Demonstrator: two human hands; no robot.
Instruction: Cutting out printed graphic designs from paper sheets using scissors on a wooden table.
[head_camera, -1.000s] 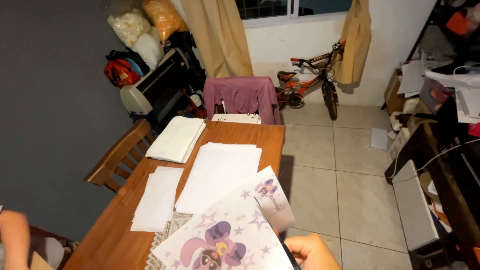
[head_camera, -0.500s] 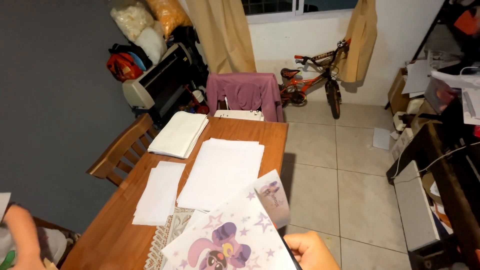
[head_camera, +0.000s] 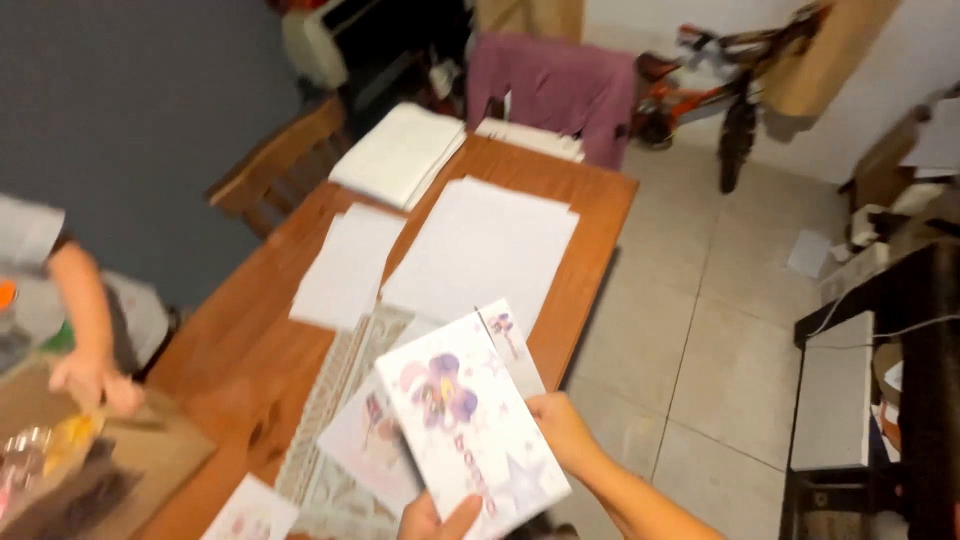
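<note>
I hold a white printed sheet with a purple flower picture, tilted up over the near end of the wooden table. My right hand grips its right edge. My left hand pinches its lower edge, with the thumb on top. A smaller printed card sticks out behind the sheet. Under it lie more printed and patterned sheets.
Stacks of white paper cover the table's middle and far end. Another person's hand reaches over a cardboard box at the left. A wooden chair, a purple-draped chair, a bicycle and a dark shelf surround the table.
The view has dropped and moved closer to the table. The flower sheet has risen and turned more upright. My left hand has come onto its lower edge. The other person's arm has moved in at the left.
</note>
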